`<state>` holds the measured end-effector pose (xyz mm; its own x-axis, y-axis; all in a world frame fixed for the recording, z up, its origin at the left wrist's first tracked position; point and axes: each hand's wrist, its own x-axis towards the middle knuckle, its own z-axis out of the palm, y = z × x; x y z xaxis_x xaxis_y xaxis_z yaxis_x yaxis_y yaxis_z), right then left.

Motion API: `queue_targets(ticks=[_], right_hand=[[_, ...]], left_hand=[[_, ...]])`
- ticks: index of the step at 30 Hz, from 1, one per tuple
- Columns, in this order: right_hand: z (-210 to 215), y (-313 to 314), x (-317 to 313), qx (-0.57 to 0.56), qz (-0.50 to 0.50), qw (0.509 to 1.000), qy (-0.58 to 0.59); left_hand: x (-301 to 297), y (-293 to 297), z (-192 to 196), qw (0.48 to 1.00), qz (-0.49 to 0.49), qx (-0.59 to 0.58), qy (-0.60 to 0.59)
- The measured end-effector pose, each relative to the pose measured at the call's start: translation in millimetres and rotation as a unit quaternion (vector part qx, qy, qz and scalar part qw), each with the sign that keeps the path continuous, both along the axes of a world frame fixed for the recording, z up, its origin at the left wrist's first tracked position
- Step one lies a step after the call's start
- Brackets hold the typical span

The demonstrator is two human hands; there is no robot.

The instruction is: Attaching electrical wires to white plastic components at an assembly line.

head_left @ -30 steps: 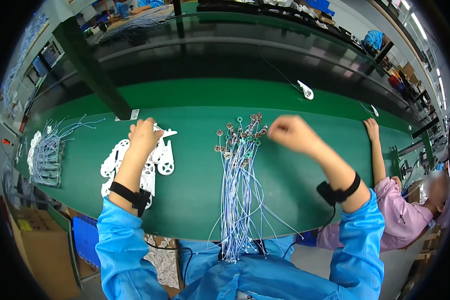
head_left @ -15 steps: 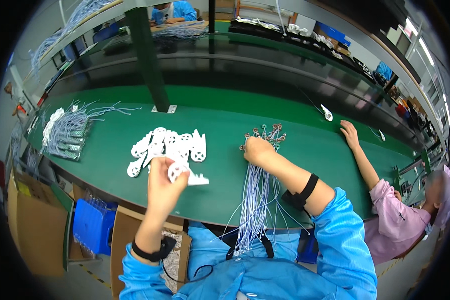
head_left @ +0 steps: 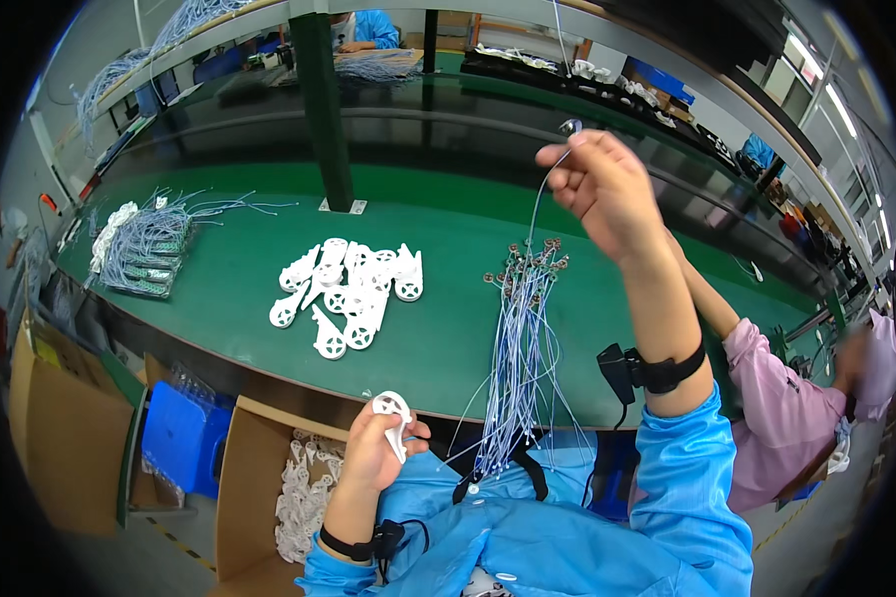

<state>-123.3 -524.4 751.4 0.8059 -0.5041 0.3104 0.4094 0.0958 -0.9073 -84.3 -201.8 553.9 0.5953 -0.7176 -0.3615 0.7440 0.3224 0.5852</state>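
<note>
In my left hand (head_left: 378, 450), low in front of the table edge, is a white plastic housing (head_left: 395, 438) with a round end, pinched between thumb and fingers. My right hand (head_left: 607, 189) is raised above the far part of the table, its fingers closed on a thin wire (head_left: 537, 211) that has a small round end piece (head_left: 570, 127) showing above them. The wire trails down to a bundle of pale wires (head_left: 516, 368) with small round brown ends, lying across the table edge. Several similar white housings (head_left: 358, 333) lie piled left of the bundle.
On the green table (head_left: 448, 348), a bagged bundle of wires (head_left: 149, 254) lies far left. Below the edge stand an open cardboard box (head_left: 237, 488) with white parts and a blue bin (head_left: 181, 438). A green post (head_left: 324, 119) rises behind. A co-worker's pink sleeve (head_left: 777, 408) is close at right.
My left hand has moved down toward me with a white housing. My right hand has lifted from the bundle, up and rightward, drawing out one wire.
</note>
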Motion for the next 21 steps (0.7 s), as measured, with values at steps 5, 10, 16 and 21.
queue_targets(ticks=[5,10,16,21], right_hand=[[42,14,-39,-0.019,-0.026,0.984,-0.176],[42,36,-59,0.051,0.039,0.987,-0.147],[-22,75,-91,0.125,0.022,0.989,-0.077],[-51,76,-118,0.216,-0.01,0.971,-0.101]], left_hand=[[-1,-10,-5,0.998,-0.038,-0.039,-0.024],[-4,-10,2,0.994,-0.023,-0.107,0.001],[-12,-8,-1,0.979,-0.007,-0.204,0.023],[-15,-14,-19,0.98,0.011,-0.192,0.057]])
